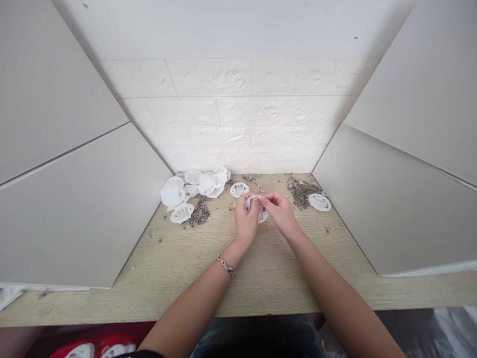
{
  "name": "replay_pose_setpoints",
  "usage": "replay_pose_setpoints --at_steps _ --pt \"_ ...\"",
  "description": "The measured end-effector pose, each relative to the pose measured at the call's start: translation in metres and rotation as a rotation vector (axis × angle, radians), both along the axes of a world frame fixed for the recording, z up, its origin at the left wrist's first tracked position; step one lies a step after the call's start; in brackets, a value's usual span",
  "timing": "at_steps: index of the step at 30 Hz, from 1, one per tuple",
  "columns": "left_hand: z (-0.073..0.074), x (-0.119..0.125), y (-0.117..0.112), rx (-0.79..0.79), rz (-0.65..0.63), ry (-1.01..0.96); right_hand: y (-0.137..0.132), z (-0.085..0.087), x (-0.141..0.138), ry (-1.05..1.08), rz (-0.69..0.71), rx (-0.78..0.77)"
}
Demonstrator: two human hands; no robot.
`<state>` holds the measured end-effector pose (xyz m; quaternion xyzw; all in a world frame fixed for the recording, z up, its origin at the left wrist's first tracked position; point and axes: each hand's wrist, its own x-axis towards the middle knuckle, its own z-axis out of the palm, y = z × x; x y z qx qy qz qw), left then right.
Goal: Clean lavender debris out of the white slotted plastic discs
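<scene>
My left hand [246, 220] and my right hand [280, 214] meet at the middle of the desk, and their fingertips pinch a round white plastic disc [263, 216] with slots in it. The hands hide most of this disc. A heap of similar white discs [194, 187] lies to the left, with one loose disc [239, 189] just above my left hand. Another disc [319, 202] lies off to the right. Small heaps of dried grey-brown flower buds [301, 193] are scattered between them.
The pale wood-grain desk [268, 278] is closed in by grey side panels [70, 209] and a white brick-pattern wall [238, 124]. A bracelet [226, 265] circles my left wrist. A red container [97, 340] with white items sits below the desk edge.
</scene>
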<state>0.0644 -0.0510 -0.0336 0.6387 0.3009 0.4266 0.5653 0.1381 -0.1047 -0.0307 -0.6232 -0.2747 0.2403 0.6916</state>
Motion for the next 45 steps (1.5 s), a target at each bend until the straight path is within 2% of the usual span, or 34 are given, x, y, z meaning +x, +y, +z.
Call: replay_pose_setpoints --at_steps 5,9,13,15,18,20,23,28,35,45 --pt "0.002 0.000 -0.001 -0.011 -0.003 0.008 0.000 -0.002 0.000 -0.049 -0.008 0.001" --pt "0.002 0.002 0.001 -0.091 -0.032 -0.013 0.002 -0.006 0.001 -0.088 -0.030 -0.024" --pt "-0.003 0.006 0.007 -0.244 -0.142 -0.072 0.002 -0.010 0.007 -0.095 -0.066 -0.070" --pt "-0.006 0.008 0.010 -0.341 -0.215 -0.076 0.000 -0.009 0.011 -0.142 -0.069 -0.142" --pt "-0.007 0.010 0.013 -0.411 -0.272 -0.008 -0.004 -0.005 0.015 -0.408 -0.131 -0.256" --pt "-0.005 0.010 0.013 -0.388 -0.270 0.051 -0.007 -0.002 0.016 -0.690 -0.153 -0.286" --pt "-0.002 0.010 0.014 -0.320 -0.295 0.108 -0.010 -0.003 0.017 -1.051 -0.105 -0.325" --pt "-0.002 0.008 0.016 -0.328 -0.357 0.143 -0.010 -0.010 0.020 -1.299 -0.090 -0.351" --pt "-0.015 0.008 0.019 -0.410 -0.402 0.038 -0.008 -0.009 0.019 -1.323 -0.101 -0.315" --pt "-0.015 0.008 0.020 -0.485 -0.358 -0.066 -0.011 0.001 0.015 -1.008 -0.037 -0.334"
